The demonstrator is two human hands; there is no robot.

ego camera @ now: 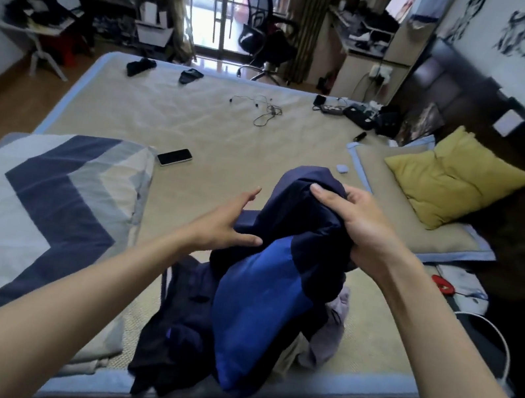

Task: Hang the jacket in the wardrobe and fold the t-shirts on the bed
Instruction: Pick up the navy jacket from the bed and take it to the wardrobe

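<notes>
A navy and bright-blue jacket (pixel 260 288) is held up above the near edge of the bed (pixel 229 137), its lower part trailing onto a heap of other clothes (pixel 176 330) that lies at that same edge. The upper bunch of the fabric is grasped by the right hand (pixel 357 228), with the fingers curled over the top of it. The left hand (pixel 226 220) is laid against the side of the jacket with its fingers nearly straight and spread; nothing is clenched by it.

The step in hand is judged to be the first one: the jacket is being picked out of the heap and sorted so that it can be hung. The collar or shoulders cannot be made out in the bunched cloth, so the next move is judged to call for the garment to be shaken out and its collar found before it is carried off. No wardrobe and no hanger are seen in this view.

The dark and pale pieces under the jacket, presumably the t-shirts, are still unfolded. A phone (pixel 174 157) lies further in on the bed, beside a chevron-patterned quilt (pixel 43 214) at the near left corner, and a yellow pillow (pixel 455 179) lies toward the right edge.
</notes>
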